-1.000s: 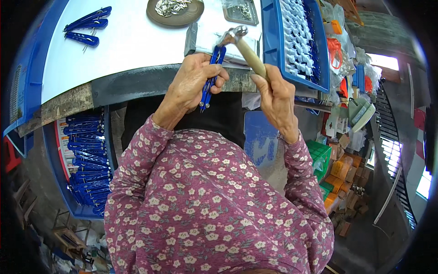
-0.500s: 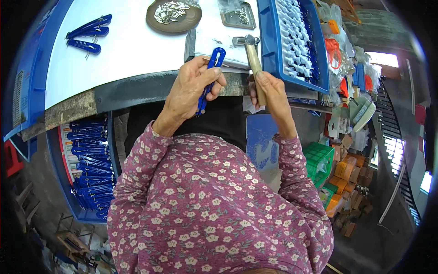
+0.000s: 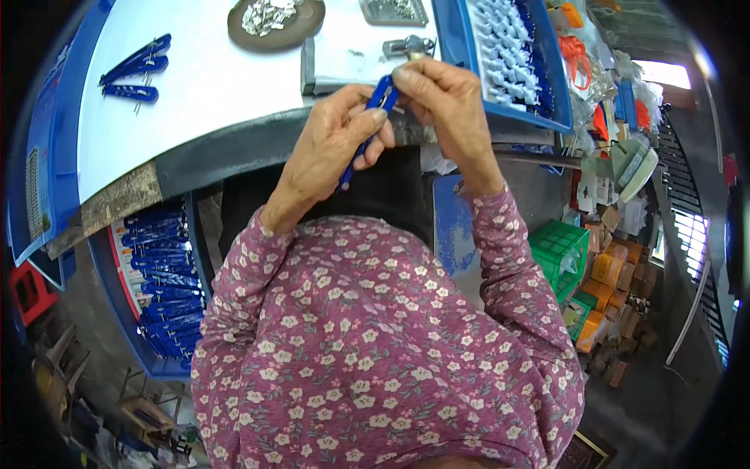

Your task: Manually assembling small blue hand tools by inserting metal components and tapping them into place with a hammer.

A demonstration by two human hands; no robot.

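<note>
My left hand (image 3: 336, 141) is closed round a slim blue slotted tool, like a long handle (image 3: 383, 95), which slants over the table's front edge. My right hand (image 3: 449, 98) pinches its upper end between thumb and fingers; the fingertips hide that end. Just beyond, a hammer (image 3: 410, 47) lies with its metal head by a grey block (image 3: 344, 66), its handle mostly hidden behind my right hand. Several more blue tools (image 3: 137, 70) of the same sort lie on the white tabletop (image 3: 187, 86) at the left.
A brown dish (image 3: 301, 33) of small metal parts and a metal tray (image 3: 394, 14) stand at the back. On the right is a blue crate (image 3: 461, 70) of white-and-blue pieces. Below the table, at left, a blue bin (image 3: 160, 367) holds many blue tools. Green crate (image 3: 558, 250) at right.
My right hand has let go of the hammer, which now lies by the block, and has moved left onto the blue tool's upper end. My left hand keeps its hold.
</note>
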